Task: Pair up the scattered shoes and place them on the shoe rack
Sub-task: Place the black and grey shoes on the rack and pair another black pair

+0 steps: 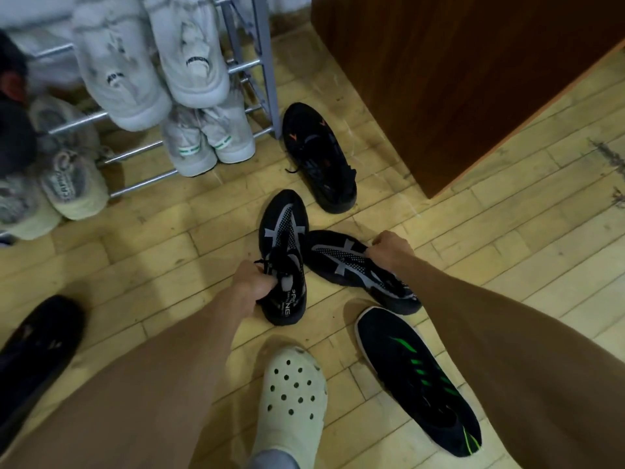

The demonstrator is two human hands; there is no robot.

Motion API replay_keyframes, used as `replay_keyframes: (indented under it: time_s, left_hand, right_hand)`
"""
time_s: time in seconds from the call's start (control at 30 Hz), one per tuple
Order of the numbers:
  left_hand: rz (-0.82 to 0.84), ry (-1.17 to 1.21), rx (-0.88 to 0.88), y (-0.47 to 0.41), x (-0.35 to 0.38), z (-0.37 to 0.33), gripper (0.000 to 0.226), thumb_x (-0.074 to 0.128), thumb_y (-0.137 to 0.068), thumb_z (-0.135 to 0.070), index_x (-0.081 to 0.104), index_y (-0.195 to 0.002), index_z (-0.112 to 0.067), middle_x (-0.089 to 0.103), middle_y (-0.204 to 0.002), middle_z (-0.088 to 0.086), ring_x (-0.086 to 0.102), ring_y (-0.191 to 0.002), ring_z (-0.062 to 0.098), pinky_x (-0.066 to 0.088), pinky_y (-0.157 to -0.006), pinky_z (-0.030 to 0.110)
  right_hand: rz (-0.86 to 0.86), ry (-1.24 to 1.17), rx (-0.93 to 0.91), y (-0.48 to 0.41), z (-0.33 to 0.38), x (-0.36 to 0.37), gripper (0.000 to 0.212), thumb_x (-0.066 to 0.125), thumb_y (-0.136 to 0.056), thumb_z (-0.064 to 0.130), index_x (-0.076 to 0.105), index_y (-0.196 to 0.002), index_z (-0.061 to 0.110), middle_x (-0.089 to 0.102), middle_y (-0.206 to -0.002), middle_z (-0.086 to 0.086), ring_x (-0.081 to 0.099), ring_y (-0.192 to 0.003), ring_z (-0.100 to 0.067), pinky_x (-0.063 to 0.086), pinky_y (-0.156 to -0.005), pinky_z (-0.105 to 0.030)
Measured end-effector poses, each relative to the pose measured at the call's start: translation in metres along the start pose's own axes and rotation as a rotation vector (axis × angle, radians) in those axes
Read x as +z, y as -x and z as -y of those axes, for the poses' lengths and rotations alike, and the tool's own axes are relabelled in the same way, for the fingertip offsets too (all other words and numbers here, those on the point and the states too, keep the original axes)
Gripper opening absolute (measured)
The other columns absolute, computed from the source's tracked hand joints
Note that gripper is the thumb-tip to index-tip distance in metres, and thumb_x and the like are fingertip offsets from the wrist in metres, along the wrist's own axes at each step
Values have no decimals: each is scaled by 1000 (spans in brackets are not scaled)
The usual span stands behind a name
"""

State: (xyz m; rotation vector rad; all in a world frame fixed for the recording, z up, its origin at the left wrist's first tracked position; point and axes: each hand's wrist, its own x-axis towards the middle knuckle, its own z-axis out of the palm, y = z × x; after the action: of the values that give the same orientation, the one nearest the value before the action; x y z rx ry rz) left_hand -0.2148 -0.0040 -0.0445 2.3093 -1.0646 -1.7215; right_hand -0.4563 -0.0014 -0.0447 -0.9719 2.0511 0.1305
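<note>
I grip one grey-striped black shoe point(283, 252) in my left hand point(252, 279) and its mate point(358, 269) in my right hand point(392, 248), mid-floor; rack point(250, 66) far left holds pale pairs, three dark shoes remain loose.

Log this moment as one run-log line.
left hand: gripping black-grey sneaker | right hand: gripping matching sneaker | both on floor | shoe rack: white pairs shelved
</note>
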Motion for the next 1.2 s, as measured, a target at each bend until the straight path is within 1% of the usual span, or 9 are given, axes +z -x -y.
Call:
replay_keyframes:
  time_s: [0.17,0.27,0.47,0.63,0.7,0.8,0.93,1.03,1.2]
  left_hand:
    - [53,70,-45,13,6,-4,17,62,-83,2,56,-77,-12,62,-97,11,58,-96,28,52,-87,40]
    - [93,18,-65,15,2,-8,18,62,-84,-1,63,-101,-4,67,-105,15,62,-97,31,56,-79,42]
    - [123,-148,3,22,-27,-15,33,57,-82,10,63,-113,-1,67,-106,18,63,-95,34,56,-76,41]
    - [159,-257,75,47,-62,-41,37,48,-89,7,52,-125,-2,57,-120,18,54,-105,34,48,-88,42]
    - [130,-253,106,62,-82,-55,35,52,-86,8,56,-120,0,59,-122,21,56,-102,35,49,-86,42]
    - [48,-203,171,88,-117,-73,24,62,-77,12,65,-99,3,67,-100,23,63,-84,34,57,-76,44]
    - [-27,-152,262,137,-162,-90,31,63,-77,10,64,-107,3,68,-108,19,65,-96,35,57,-81,47]
    - [-113,-95,337,171,-193,-94,27,60,-80,7,62,-107,6,65,-106,19,62,-92,33,57,-77,45]
    - [-207,17,387,219,-246,-89,27,59,-80,7,59,-106,15,63,-109,29,62,-92,41,56,-74,48]
  right_hand:
    - [40,162,83,3,-15,8,51,37,-86,31,53,-126,6,50,-133,-19,48,-122,-39,43,-101,-47]
    - [67,257,59,9,-20,6,50,43,-88,25,47,-133,5,44,-136,-18,47,-122,-41,46,-100,-47]
    - [63,337,-53,21,-23,-9,38,49,-88,7,51,-126,8,56,-128,-15,56,-113,-33,45,-76,-31]
    - [40,390,-128,50,7,-29,40,52,-88,3,51,-127,8,54,-129,-16,57,-113,-32,44,-73,-29]
    - [8,370,-162,66,23,-41,41,52,-86,1,51,-127,8,56,-127,-17,58,-111,-32,44,-72,-29]
    - [5,319,-218,95,49,-59,41,50,-89,6,50,-130,8,56,-128,-18,58,-111,-33,44,-73,-30]
    - [29,189,-288,145,82,-80,42,50,-91,9,48,-133,8,54,-131,-19,56,-116,-37,52,-92,-40]
    - [33,75,-317,182,110,-94,44,55,-86,0,54,-130,6,57,-127,-19,58,-113,-39,55,-88,-50]
    - [41,-61,-392,237,164,-114,54,59,-85,-4,54,-135,14,61,-124,-17,61,-109,-37,56,-85,-49]
